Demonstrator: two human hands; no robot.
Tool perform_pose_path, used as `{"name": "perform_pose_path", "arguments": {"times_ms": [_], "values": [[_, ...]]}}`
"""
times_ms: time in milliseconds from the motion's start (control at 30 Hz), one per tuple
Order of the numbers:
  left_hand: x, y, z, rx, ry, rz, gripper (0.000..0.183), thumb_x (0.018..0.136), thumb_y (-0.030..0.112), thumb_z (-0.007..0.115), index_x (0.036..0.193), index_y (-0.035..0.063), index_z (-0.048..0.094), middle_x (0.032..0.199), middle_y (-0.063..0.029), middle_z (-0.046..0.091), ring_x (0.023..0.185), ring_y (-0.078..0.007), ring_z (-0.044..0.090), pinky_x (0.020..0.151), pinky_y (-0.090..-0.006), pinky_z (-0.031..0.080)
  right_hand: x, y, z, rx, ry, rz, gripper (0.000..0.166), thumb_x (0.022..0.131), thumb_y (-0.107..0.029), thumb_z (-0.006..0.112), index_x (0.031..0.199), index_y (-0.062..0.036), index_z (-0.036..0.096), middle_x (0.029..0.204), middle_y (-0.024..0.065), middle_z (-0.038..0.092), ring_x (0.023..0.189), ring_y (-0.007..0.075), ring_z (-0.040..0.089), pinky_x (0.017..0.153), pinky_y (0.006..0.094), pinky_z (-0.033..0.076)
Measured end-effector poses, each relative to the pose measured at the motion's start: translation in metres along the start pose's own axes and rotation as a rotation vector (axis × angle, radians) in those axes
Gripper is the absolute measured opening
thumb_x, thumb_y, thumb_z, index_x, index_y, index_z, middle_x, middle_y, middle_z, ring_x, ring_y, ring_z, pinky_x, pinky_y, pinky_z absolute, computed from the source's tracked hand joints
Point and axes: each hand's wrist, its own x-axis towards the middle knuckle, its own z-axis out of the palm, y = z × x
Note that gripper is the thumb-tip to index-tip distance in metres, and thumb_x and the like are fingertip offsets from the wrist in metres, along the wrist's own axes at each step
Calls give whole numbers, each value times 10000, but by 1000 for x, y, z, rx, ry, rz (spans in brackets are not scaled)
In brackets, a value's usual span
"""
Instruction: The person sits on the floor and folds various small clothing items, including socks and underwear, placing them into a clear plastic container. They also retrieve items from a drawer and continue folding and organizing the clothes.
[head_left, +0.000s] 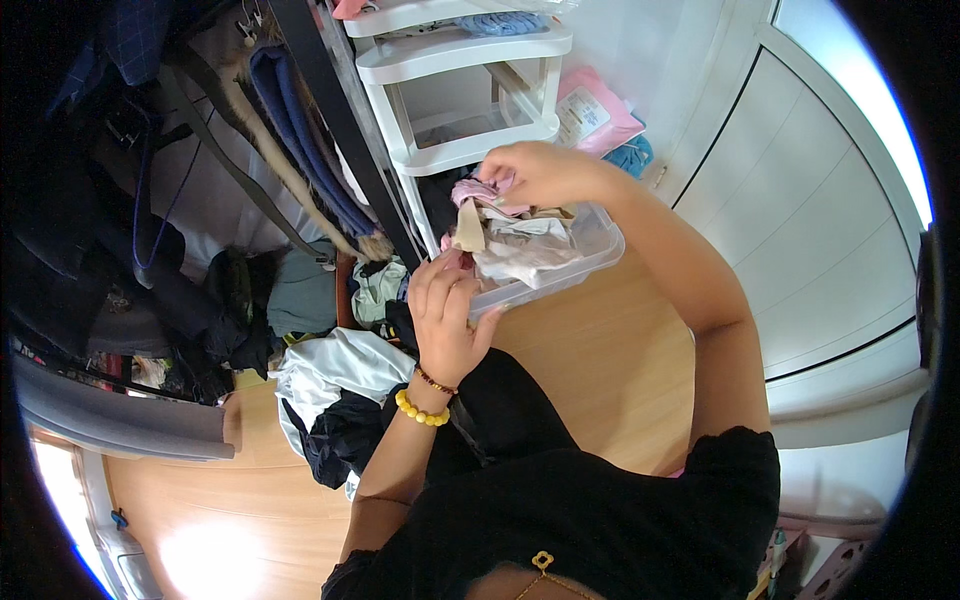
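A clear plastic bin (604, 244) full of folded and crumpled clothes sits in front of me, tilted toward my body. My left hand (450, 311) grips its near left corner, thumb along the outer wall and fingers over the rim. At the bin's far side, the bent fingers of my right hand (536, 176) hold a bunched pink cloth (476, 192). A beige cloth (470, 229) lies just below it, and pale whitish garments (532, 251) fill the middle. Some pink fabric is partly covered by my left fingers.
Beyond the bin stands a white plastic drawer rack (465, 64) with an opening in its front. A pink package (592, 112) leans by the wall. Hanging clothes (300, 135) fill the left, above a white garment (341, 364) and black cloth (341, 435) on the wooden floor (622, 352).
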Motion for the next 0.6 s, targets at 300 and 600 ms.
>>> {"name": "perform_pose_path", "arguments": {"times_ms": [300, 600], "values": [[3, 4, -2, 4, -11, 5, 330, 713, 192, 748, 958, 24, 603, 1050, -146, 547, 1123, -384, 491, 956, -465, 377, -38, 13, 28, -319, -200, -109, 464, 713, -62, 686, 1159, -105, 567, 1156, 135, 478, 1077, 311, 517, 860, 383, 452], [4, 5, -6, 31, -16, 14, 308, 699, 176, 741, 919, 21, 591, 1017, -130, 565, 1110, -377, 504, 945, -458, 380, 6, 32, 26, -419, 309, -35, 252, 723, -2, 632, 963, -48, 572, 1009, 162, 536, 914, 363, 576, 786, 450, 469]]}}
